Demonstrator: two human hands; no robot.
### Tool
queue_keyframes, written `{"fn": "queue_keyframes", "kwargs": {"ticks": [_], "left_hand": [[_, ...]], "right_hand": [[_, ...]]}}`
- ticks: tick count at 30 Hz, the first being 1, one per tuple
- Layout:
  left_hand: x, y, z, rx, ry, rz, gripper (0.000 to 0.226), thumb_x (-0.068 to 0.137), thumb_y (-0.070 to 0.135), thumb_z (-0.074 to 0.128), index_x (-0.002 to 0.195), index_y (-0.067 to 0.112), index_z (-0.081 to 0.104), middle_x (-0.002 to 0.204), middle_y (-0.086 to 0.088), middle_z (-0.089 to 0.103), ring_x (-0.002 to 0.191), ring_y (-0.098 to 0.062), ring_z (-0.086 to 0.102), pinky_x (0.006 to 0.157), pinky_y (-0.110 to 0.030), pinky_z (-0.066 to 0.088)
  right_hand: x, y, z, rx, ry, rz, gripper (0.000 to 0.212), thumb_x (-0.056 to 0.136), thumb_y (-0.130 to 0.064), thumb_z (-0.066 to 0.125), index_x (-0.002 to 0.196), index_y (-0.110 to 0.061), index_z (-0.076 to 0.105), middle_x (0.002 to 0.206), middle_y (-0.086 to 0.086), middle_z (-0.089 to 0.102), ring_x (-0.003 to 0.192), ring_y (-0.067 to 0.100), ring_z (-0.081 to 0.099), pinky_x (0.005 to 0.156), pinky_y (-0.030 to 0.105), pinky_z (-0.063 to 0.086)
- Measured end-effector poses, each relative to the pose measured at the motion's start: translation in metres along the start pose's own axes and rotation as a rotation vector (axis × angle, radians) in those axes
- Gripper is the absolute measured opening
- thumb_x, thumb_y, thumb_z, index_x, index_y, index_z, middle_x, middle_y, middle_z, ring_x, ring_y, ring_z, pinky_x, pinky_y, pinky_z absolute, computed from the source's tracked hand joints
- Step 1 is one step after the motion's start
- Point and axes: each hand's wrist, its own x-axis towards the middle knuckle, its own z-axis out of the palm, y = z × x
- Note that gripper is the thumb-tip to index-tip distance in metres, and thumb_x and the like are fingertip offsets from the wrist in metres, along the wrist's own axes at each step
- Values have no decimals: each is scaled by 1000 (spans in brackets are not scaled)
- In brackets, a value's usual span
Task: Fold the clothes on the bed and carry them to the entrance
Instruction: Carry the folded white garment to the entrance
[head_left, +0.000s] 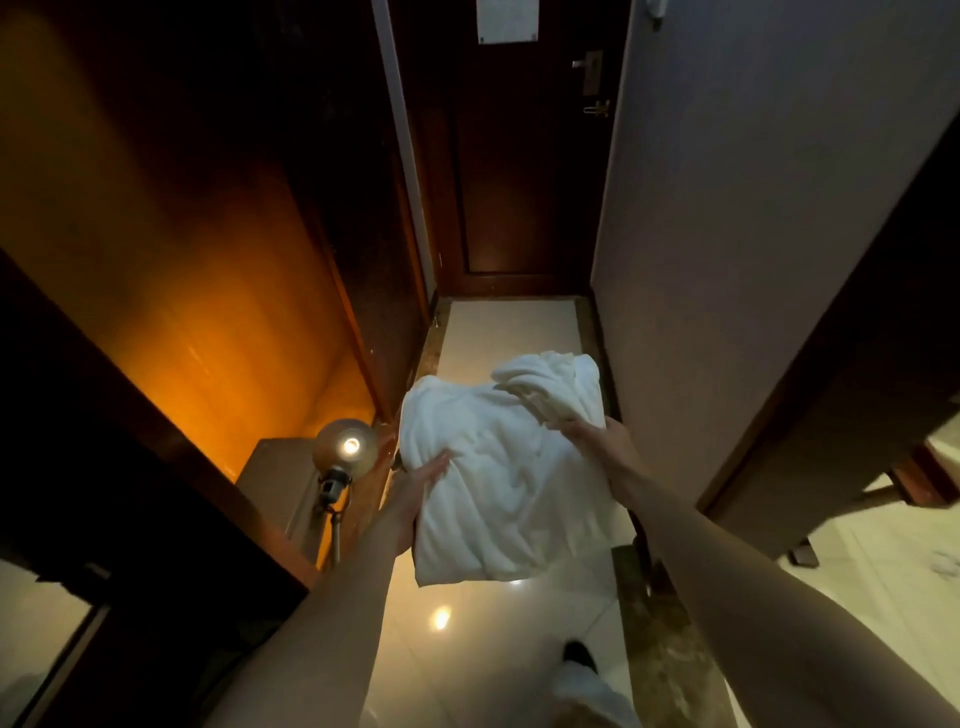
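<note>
Out over the hallway floor (509, 332), short of the door (514, 171), the folded white clothes (498, 467) look soft, bulky and likely to slump, so left hand (415, 499) and right hand (597, 436) sensibly clasp opposite edges.

— Was anything legible at the top of the frame?
— Only a pale notice (507, 21) on the dark door (511, 171); whatever it carried was too blurred to read. Nothing else bore lettering.
</note>
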Motion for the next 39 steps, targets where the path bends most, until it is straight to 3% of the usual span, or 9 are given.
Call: {"fn": "queue_keyframes", "kwargs": {"ticks": [4,8,13,20,25,29,34,37,39], "left_hand": [[58,25,34,-71,84,37,74,68,32,86,127,16,44,105,-5,63,93,-30,63,84,-47,52],[109,55,64,-92,172,70,99,67,37,86,144,19,27,118,-5,53,96,-30,57,76,-42,48],[162,78,76,-161,261,102,96,62,44,88,138,22,33,127,-6,54,107,-31,58,87,-49,51],[237,96,45,-236,345,22,110,48,60,90,140,29,37,130,-4,58,111,-31,61,91,-54,51],[314,115,1,-300,416,59,98,49,57,91,133,28,47,124,-4,64,105,-29,65,81,-47,56],[350,152,-21,-395,437,85,85,54,50,91,128,26,56,117,-5,70,103,-32,68,87,-55,54],[393,193,-53,-492,506,116,42,78,33,79,114,17,64,109,-10,72,99,-32,68,79,-46,55],[413,202,-80,-483,573,131,77,60,47,90,127,21,59,117,-6,70,103,-30,68,86,-52,56],[426,209,-96,-496,636,137,83,56,47,92,127,20,58,117,-6,70,102,-29,69,87,-53,55]], "right_hand": [[80,-21,-5,-4,-42,7,54,74,-30,77,122,-9,63,106,7,69,94,24,67,70,32,55],[154,-57,-7,-25,-104,4,54,77,-26,76,125,-7,59,110,8,68,96,25,66,72,33,54],[237,-97,8,-122,-192,-28,65,73,-36,78,128,-9,55,116,8,64,99,26,63,88,43,55],[326,-124,69,-205,-341,-15,70,70,-38,78,130,-12,53,118,6,62,100,25,61,79,38,53],[397,-142,142,-241,-434,-20,69,70,-39,78,128,-13,51,114,4,61,97,23,61,73,35,52],[451,-165,209,-285,-499,-29,55,75,-29,77,124,-13,55,112,4,65,95,22,65,68,33,53],[505,-194,291,-328,-615,-41,60,71,-31,79,124,-14,56,111,5,68,95,24,67,77,39,58],[529,-202,334,-379,-684,-20,70,64,-38,80,126,-17,55,114,5,66,98,26,66,84,44,57],[547,-204,362,-392,-722,-2,67,67,-36,80,127,-19,55,114,5,67,97,26,66,86,45,57]]}}
